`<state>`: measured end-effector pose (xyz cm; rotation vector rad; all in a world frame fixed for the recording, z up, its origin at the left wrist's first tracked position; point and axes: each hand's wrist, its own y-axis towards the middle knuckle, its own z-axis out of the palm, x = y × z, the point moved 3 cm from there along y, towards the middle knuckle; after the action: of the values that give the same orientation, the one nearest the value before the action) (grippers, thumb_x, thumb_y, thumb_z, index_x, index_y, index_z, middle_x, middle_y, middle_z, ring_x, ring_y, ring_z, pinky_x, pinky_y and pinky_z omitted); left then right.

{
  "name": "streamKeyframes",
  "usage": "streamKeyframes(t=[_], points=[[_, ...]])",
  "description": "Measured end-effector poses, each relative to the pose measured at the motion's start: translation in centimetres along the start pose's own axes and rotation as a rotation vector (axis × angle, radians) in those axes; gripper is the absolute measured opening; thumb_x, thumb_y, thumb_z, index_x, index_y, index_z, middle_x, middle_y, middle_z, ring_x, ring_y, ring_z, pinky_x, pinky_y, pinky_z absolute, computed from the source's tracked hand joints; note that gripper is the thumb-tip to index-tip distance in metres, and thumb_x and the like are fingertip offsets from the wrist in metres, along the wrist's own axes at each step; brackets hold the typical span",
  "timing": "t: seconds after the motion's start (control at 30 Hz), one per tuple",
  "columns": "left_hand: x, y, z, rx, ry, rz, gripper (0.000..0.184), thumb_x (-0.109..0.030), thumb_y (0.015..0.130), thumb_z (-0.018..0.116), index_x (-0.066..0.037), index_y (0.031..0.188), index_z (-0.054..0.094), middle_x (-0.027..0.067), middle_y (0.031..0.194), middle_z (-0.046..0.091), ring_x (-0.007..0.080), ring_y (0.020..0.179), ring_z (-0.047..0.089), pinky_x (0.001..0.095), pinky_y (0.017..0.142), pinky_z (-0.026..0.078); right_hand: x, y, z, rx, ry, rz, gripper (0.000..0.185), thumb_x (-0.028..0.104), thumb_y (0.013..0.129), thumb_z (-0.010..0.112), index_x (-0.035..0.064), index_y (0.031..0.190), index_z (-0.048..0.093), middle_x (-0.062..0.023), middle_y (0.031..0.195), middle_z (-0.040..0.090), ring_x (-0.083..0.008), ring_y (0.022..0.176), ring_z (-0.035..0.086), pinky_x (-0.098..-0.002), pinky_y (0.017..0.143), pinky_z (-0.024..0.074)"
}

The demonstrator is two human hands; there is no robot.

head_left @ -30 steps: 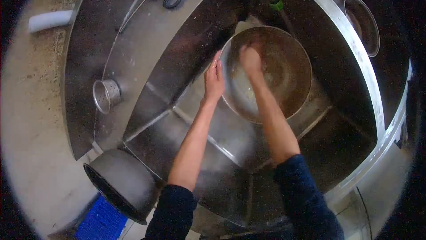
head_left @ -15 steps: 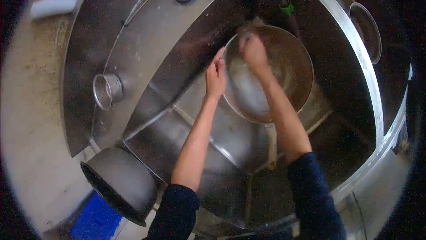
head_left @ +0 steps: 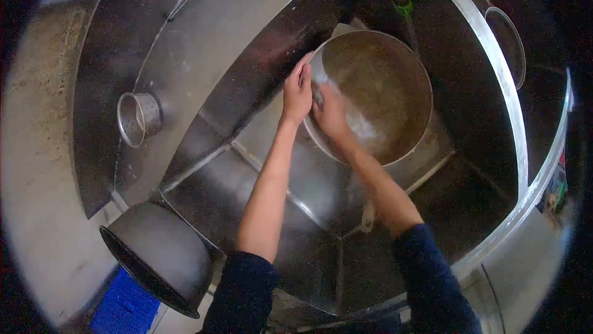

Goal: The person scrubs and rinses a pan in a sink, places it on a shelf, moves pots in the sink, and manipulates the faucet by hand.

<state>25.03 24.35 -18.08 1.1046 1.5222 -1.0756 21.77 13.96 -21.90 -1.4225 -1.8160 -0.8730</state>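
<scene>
- Metal bowl (head_left: 392,81): lay right of centre in the upper half of the frame, its mouth toward my camera view; the opening was near-round, with no clear long axis.
- Left hand (head_left: 298,92): touched the bowl's left rim; its fingers were nearly straight, close together and directed toward the top of the frame. I could not tell whether the thumb closed over the edge.
- Right hand (head_left: 332,113): reached over the lower rim into the bowl, near the left wall. Blurred, its fingers were beside a small grey piece (head_left: 317,94); I could not tell whether they gripped it.
- Key relation: the bowl's left rim ran between the two hands, both near it, the left at the edge and the right inside. Most of the bowl's inner surface extended rightward from the right fingers, giving lateral room as far as the right rim.
- Outer bounds: the sink's bright edge (head_left: 499,65) curved along the right, well apart from the bowl; a hose (head_left: 412,28) came down near its upper right.
- Farther out: a perforated cup (head_left: 149,115) lay tilted at the left, and a dark-rimmed pot (head_left: 167,241) lay tilted at lower left, above a blue mat (head_left: 126,306).
</scene>
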Motion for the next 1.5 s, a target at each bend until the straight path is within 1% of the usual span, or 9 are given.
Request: streamKeyframes(t=[0.2, 0.33, 0.4, 0.5, 0.73, 0.9, 1.23, 1.33, 1.5], points=[[-0.7, -0.6, 0.0, -0.089, -0.012, 0.061, 0.036, -0.022, 0.099, 0.041, 0.000, 0.125, 0.052, 0.0159, 0.124, 0.057, 0.0214, 0.116, 0.053, 0.0316, 0.099, 0.037, -1.1, -3.5, -4.0, 0.417, 0.158, -0.158, 0.034, 0.001, 0.069, 0.065, 0.0037, 0.103, 0.058, -0.0166, 0.101, 0.059, -0.0374, 0.101, 0.055, -0.0418, 0.088, 0.0452], [0.2, -0.4, -0.3, -0.027, 0.105, 0.101, 0.035, -0.021, 0.099, 0.041, -0.001, 0.125, 0.052, 0.0159, 0.123, 0.058, 0.0243, 0.117, 0.053, 0.0324, 0.099, 0.038, -2.5, 2.3, -0.5, -0.172, 0.032, -0.002, 0.040, 0.000, 0.067, 0.064, 0.0055, 0.106, 0.060, -0.0167, 0.102, 0.058, -0.0359, 0.099, 0.056, -0.0409, 0.087, 0.0452], [-0.5, -0.6, -0.4, -0.033, 0.138, 0.020, 0.035, -0.021, 0.099, 0.041, -0.001, 0.125, 0.053, 0.0159, 0.123, 0.058, 0.0235, 0.117, 0.053, 0.0325, 0.099, 0.038, -2.9, 5.0, -1.3, -0.297, 0.103, 0.559, 0.037, 0.003, 0.070, 0.064, 0.0051, 0.107, 0.060, -0.0184, 0.102, 0.058, -0.0382, 0.100, 0.055, -0.0421, 0.088, 0.0445], [-0.2, -0.7, -0.4, -0.030, 0.166, 0.044, 0.036, -0.022, 0.099, 0.040, 0.000, 0.125, 0.053, 0.0165, 0.123, 0.058, 0.0239, 0.117, 0.054, 0.0328, 0.099, 0.039, -3.9, 6.7, -4.9, -0.692, 0.083, 0.406, 0.033, 0.007, 0.074, 0.063, 0.0020, 0.107, 0.059, -0.0211, 0.101, 0.059, -0.0407, 0.100, 0.055, -0.0421, 0.088, 0.0446], [0.2, -0.4, -0.4, -0.056, 0.177, 0.082, 0.036, -0.022, 0.099, 0.040, 0.001, 0.124, 0.053, 0.0169, 0.123, 0.058, 0.0247, 0.116, 0.054, 0.0332, 0.098, 0.039, -2.1, 2.0, -1.4, 0.035, -0.313, -0.056, 0.030, 0.002, 0.075, 0.056, 0.0023, 0.104, 0.062, -0.0230, 0.100, 0.062, -0.0385, 0.099, 0.058, -0.0445, 0.088, 0.0468], [0.1, -0.8, -0.1, -0.058, 0.040, 0.001, 0.037, -0.023, 0.098, 0.042, 0.002, 0.123, 0.053, 0.0176, 0.122, 0.058, 0.0253, 0.115, 0.054, 0.0335, 0.099, 0.039, 1.3, -4.4, -4.7, 0.401, -0.147, 0.048, 0.029, 0.001, 0.067, 0.059, 0.0011, 0.095, 0.063, -0.0218, 0.092, 0.062, -0.0398, 0.089, 0.059, -0.0459, 0.083, 0.0481], [1.6, -0.6, 0.0, -0.060, 0.056, -0.016, 0.037, -0.023, 0.098, 0.043, 0.002, 0.123, 0.054, 0.0182, 0.122, 0.058, 0.0265, 0.116, 0.054, 0.0338, 0.097, 0.040, -2.1, 4.4, -1.8, -0.171, -0.125, 0.417, 0.034, 0.008, 0.071, 0.063, 0.0015, 0.104, 0.063, -0.0259, 0.090, 0.063, -0.0403, 0.087, 0.061, -0.0470, 0.080, 0.0487], [1.2, -0.5, -0.1, -0.089, 0.079, 0.003, 0.037, -0.023, 0.098, 0.043, 0.003, 0.122, 0.055, 0.0182, 0.121, 0.059, 0.0270, 0.115, 0.055, 0.0339, 0.097, 0.040, 0.4, -0.6, -2.7, 0.297, -0.394, 0.179, 0.031, 0.006, 0.070, 0.064, 0.0042, 0.101, 0.067, -0.0238, 0.093, 0.065, -0.0392, 0.086, 0.063, -0.0449, 0.080, 0.0497], [1.0, -1.1, -0.1, -0.112, 0.092, 0.017, 0.038, -0.024, 0.098, 0.042, 0.002, 0.122, 0.054, 0.0187, 0.121, 0.059, 0.0279, 0.116, 0.054, 0.0344, 0.098, 0.040, -0.6, -2.8, -3.1, 0.294, -0.265, 0.078, 0.029, 0.009, 0.073, 0.062, 0.0032, 0.101, 0.065, -0.0241, 0.090, 0.064, -0.0403, 0.085, 0.062, -0.0467, 0.078, 0.0498]])
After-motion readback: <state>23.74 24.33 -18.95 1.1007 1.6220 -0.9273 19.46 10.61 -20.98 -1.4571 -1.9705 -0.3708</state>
